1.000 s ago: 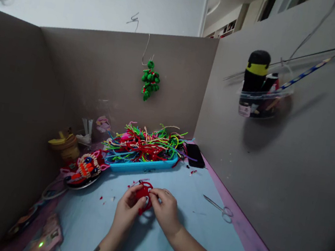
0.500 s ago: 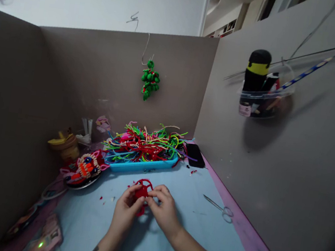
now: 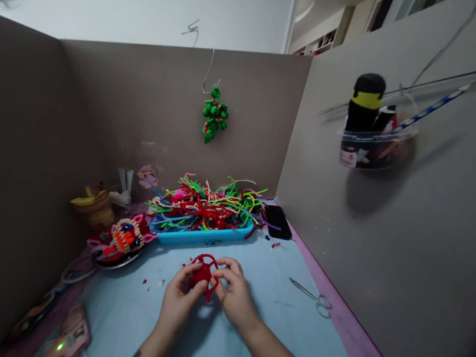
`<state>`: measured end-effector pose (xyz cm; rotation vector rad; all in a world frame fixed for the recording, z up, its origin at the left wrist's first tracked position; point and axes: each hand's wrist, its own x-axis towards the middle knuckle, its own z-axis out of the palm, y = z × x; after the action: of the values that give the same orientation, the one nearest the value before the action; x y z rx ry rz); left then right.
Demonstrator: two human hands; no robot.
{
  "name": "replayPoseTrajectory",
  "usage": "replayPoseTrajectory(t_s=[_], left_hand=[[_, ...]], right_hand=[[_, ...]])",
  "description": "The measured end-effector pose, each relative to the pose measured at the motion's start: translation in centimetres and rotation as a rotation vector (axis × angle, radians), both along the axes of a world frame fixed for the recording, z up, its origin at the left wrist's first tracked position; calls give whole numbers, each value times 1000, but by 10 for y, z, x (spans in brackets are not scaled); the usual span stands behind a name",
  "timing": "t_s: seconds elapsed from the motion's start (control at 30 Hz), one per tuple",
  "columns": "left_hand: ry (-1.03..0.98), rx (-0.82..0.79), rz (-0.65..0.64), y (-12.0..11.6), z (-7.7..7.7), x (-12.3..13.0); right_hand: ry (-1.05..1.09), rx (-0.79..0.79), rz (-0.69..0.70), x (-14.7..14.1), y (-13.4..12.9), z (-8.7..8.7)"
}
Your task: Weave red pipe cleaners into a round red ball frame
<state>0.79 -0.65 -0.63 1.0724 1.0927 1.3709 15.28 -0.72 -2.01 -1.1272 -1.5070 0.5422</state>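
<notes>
Between my hands, just above the blue table cover, is a red piece bent from pipe cleaners (image 3: pixel 205 270), with a filled middle and an open looped rim. My left hand (image 3: pixel 180 289) grips its left side between thumb and fingers. Thumb and fingertips of my right hand (image 3: pixel 235 294) pinch the rim on the right side. The fingers cover part of the piece, and a short red end points down below it.
Behind my hands stands a blue tray (image 3: pixel 205 235) heaped with colourful pipe cleaners. Scissors (image 3: pixel 314 298) and a phone (image 3: pixel 277 221) lie to the right. At left are a plate with finished pieces (image 3: pixel 124 239) and a pink glue gun (image 3: pixel 74 330). Grey panels enclose the table.
My right fingers have shifted slightly along the rim and spread a little. The red piece has turned a bit, so its lower loop now shows as a short end. My left hand stays nearly still.
</notes>
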Motion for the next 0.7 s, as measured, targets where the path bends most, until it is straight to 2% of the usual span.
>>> replayPoseTrajectory(t_s=[0.07,0.17,0.3,0.4,0.53,0.7], left_hand=[[-13,-7,43,1,1,-1],[-38,-13,87,3,3,-1],[-44,-16,79,3,4,0],[-39,-17,82,2,4,1],[-10,-10,97,2,4,-1],[55,-31,24,1,4,-1]], right_hand=[[5,28,-13,1,-2,1],[-56,102,39,-1,-7,5],[-152,162,113,-7,-14,11],[-141,182,134,-7,-15,13],[-23,95,130,-1,-9,10],[140,-61,79,8,0,7]])
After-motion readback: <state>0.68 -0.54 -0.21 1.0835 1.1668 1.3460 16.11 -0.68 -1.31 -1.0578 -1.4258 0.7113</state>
